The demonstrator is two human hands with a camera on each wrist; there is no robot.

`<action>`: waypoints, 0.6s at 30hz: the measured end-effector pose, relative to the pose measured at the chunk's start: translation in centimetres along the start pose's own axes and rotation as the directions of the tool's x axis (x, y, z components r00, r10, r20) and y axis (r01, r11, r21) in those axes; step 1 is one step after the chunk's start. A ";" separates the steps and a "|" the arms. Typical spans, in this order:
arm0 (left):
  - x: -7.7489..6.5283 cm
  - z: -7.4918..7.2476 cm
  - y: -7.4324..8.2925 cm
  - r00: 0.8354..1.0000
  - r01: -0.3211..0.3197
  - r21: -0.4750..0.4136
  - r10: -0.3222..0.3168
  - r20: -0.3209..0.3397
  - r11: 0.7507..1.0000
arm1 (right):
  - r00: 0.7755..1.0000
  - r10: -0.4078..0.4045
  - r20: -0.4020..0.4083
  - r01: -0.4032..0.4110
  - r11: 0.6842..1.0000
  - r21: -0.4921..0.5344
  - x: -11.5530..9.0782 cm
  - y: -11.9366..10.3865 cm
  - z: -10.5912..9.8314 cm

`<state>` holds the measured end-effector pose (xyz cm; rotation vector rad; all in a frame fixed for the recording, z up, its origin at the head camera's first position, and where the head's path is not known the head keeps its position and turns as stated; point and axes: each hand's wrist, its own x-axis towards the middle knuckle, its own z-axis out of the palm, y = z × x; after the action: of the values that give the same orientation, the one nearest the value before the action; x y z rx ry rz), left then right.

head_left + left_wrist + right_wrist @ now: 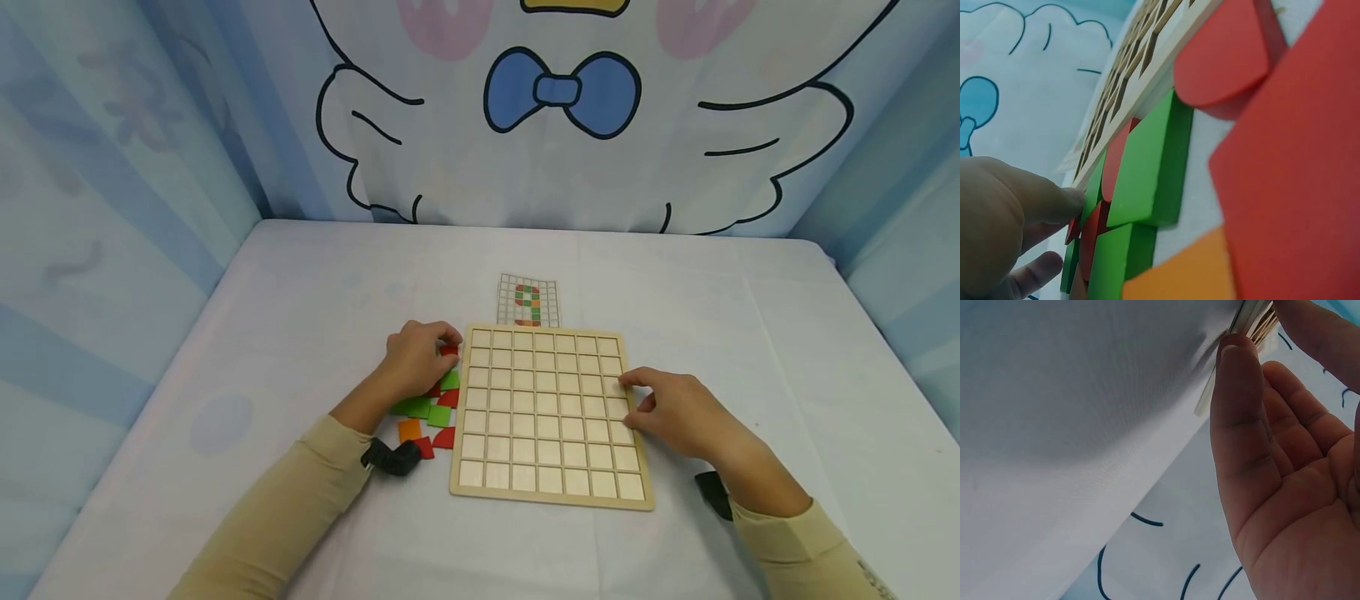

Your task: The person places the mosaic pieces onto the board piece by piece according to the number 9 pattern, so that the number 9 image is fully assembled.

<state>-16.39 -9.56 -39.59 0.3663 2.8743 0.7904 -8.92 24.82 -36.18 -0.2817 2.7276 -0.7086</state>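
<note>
My left hand [420, 358] is at the upper left side of a wooden grid board [551, 498]. Its curved index finger and thumb hold a small red piece [448, 351] between their tips. In the left wrist view, that hand [997, 231] partly hides the piece, beside green tiles [1147, 162]. My right hand [678, 412] touches the board's right edge with index finger and thumb spread apart. In the right wrist view, the right hand's straight thumb [1241, 412] meets the board edge.
Loose red, green and orange pieces [438, 416] lie along the board's left side. A printed grid card [508, 287] with a coloured pattern lies behind the board. White cloth [360, 275] covers the table, with patterned curtains [450, 142] around it.
</note>
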 end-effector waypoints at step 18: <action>-0.2 -0.4 -0.5 0.996 0.072 0.057 -0.069 -0.055 0.996 | 1.000 -0.005 0.002 0.005 1.000 0.000 0.0 0.0 -0.1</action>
<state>-16.37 -10.23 -39.54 0.2524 2.9472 0.7153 -8.96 24.89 -36.10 -0.2897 2.7260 -0.7087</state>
